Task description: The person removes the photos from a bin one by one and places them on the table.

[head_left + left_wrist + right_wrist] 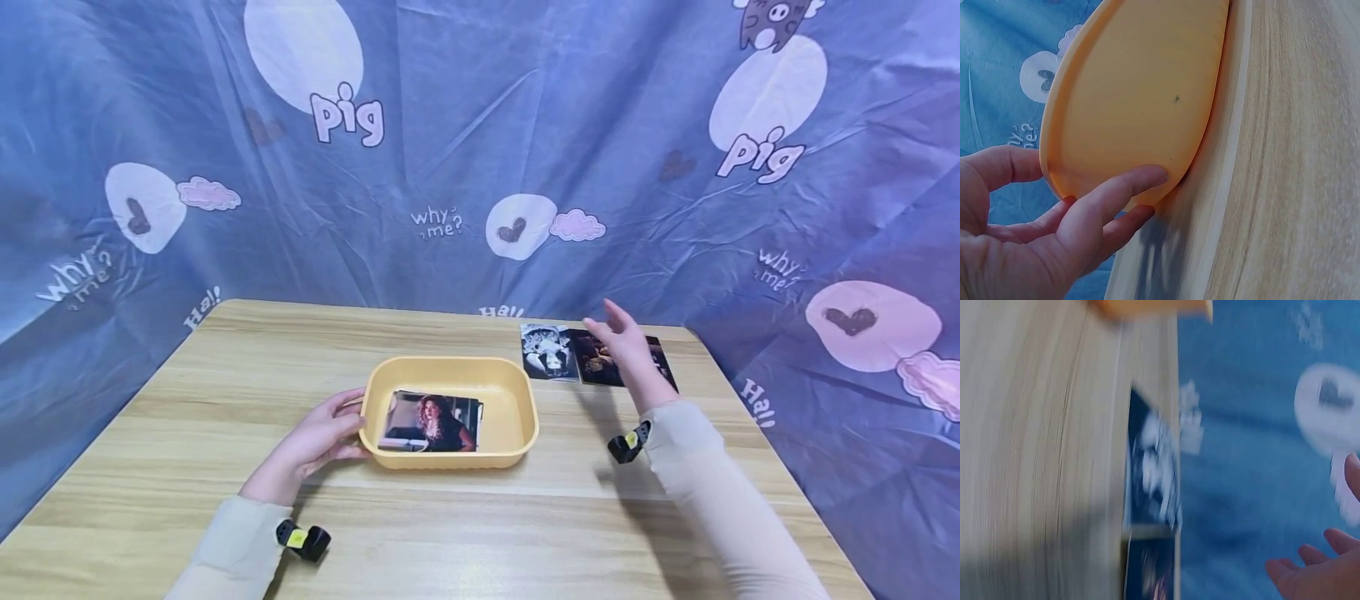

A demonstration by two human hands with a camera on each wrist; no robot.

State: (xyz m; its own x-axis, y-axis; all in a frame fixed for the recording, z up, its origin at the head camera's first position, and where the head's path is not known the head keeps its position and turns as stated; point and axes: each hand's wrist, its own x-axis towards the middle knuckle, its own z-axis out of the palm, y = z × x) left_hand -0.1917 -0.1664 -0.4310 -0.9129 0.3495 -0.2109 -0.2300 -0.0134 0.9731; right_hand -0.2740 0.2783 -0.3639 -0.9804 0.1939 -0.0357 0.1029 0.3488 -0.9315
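Blue curtain [465, 100] behind wooden table [225, 400]. We see left hand [330, 435], fingers spread, touching yellow tray [450, 460] containing stacked photos [442, 425]. Right hand [624, 346] spread, holding nothing, near dark photo [597, 368]; wrist view blurred, contact unclear. We judge: reaching step; next calls for pinching photo edge.

Right hand [626, 343] hides part of far-right dark photo [596, 368], its subject hard to tell, tray [506, 417] cropped in wrist views
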